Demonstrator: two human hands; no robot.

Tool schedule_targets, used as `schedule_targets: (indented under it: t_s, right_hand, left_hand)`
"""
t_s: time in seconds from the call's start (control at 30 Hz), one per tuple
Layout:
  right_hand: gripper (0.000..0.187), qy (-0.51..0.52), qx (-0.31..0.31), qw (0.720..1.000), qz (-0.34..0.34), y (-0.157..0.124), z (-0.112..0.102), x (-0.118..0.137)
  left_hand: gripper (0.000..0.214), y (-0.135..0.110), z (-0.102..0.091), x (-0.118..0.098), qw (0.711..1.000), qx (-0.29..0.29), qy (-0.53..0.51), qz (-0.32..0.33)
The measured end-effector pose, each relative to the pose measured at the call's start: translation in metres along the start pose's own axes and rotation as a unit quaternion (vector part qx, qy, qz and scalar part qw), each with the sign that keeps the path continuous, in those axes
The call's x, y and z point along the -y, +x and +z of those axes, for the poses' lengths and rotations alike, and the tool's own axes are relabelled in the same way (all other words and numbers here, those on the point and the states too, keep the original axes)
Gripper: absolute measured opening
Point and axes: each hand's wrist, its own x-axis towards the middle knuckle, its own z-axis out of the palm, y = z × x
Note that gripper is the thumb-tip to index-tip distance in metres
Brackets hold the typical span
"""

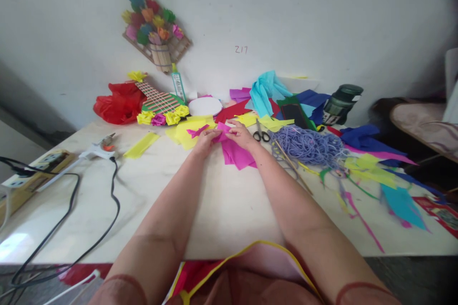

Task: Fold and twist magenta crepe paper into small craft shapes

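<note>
At mid-table [229, 209], left hand [204, 141] and right hand [242, 136] pinched pink paper [236, 156], seemingly mid-fold; a crease would need firm pressing.

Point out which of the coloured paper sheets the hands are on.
The magenta tissue-paper sheet: the left hand and right hand both touch it. The yellow paper sheet lies just beyond; the dark blue paper sheets lie far right.

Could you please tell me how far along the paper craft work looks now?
Done: small yellow and pink paper flowers sit by the woven mat. In hand: left hand pinches and right hand presses a magenta paper sheet. Left: yellow sheets, purple yarn, scissors and glue gun lie untouched nearby.
</note>
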Motion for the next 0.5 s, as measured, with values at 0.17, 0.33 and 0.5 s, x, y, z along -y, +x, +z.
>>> schedule_targets:
  t_s: [0.17,0.33,0.5]
  right_hand:
    - [0.021,0.004,0.001,1.000,0.009,0.0002,-0.0003,0.0024]
    - [0.019,-0.002,-0.005,1.000,0.017,0.0001,0.0015,0.0044]
    - [0.017,0.013,-0.003,1.000,0.028,-0.0005,-0.0004,0.0078]
  left_hand:
    - [0.030,-0.0026,-0.0001,0.0003,0.999,0.027,0.038,-0.005]
    - [0.033,-0.0015,-0.0028,0.0033,0.998,0.028,0.063,0.003]
    - [0.032,-0.0015,-0.0020,0.0029,0.997,0.015,0.073,0.010]
